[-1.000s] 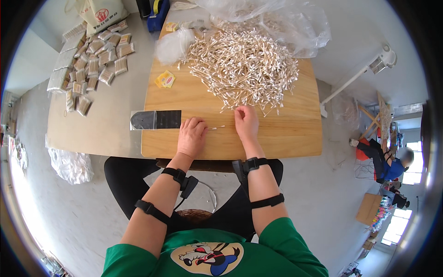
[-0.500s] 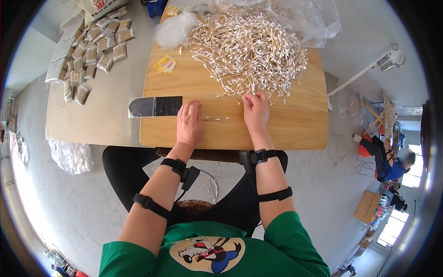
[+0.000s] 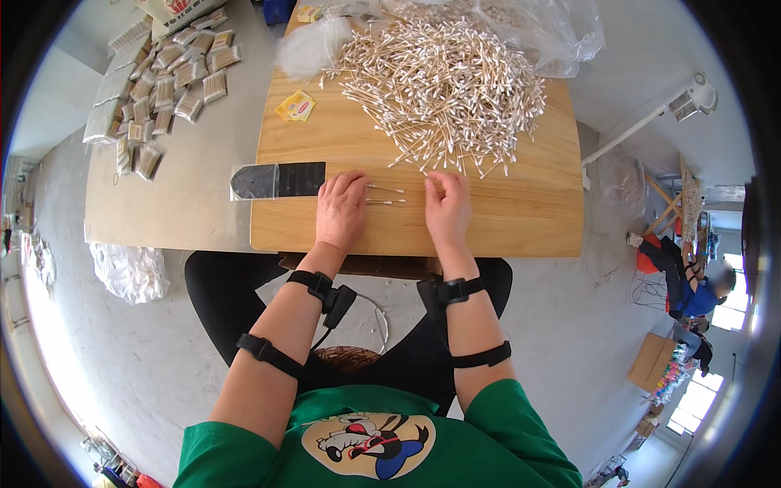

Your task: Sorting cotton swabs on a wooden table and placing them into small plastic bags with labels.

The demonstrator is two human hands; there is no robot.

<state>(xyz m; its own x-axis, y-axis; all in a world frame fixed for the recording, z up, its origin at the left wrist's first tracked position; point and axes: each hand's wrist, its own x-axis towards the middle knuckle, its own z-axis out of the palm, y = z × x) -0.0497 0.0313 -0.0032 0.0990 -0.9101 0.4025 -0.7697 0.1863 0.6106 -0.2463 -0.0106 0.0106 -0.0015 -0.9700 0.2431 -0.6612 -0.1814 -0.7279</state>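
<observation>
On the wooden board, my left hand [image 3: 342, 210] is closed, its fingers bent over the ends of several cotton swabs [image 3: 386, 202] that stick out to the right. One swab sits higher and at a slant, beside the fingertips. My right hand [image 3: 447, 205] rests at the near edge of a big heap of cotton swabs [image 3: 455, 89]. Its thumb and index finger are pinched together, and a swab tip shows next to them; whether they grip it is unclear. Left of my left hand lies a flat black strip [image 3: 299, 179] with a clear plastic bag [image 3: 254, 182] over its rounded end.
Many packed swab bundles [image 3: 187, 73] lie on the metal table [image 3: 187, 195] at left. Yellow packets [image 3: 294, 106] and clear plastic bags [image 3: 313, 49] lie near the heap. A white lamp arm [image 3: 634, 137] stands at right. Other people [image 3: 695, 297] sit far right.
A slanted swab now shows at my left fingertips, above the ones there before. My right hand has drawn slightly back toward me and left from the heap's edge. The whole view shifted a little.
</observation>
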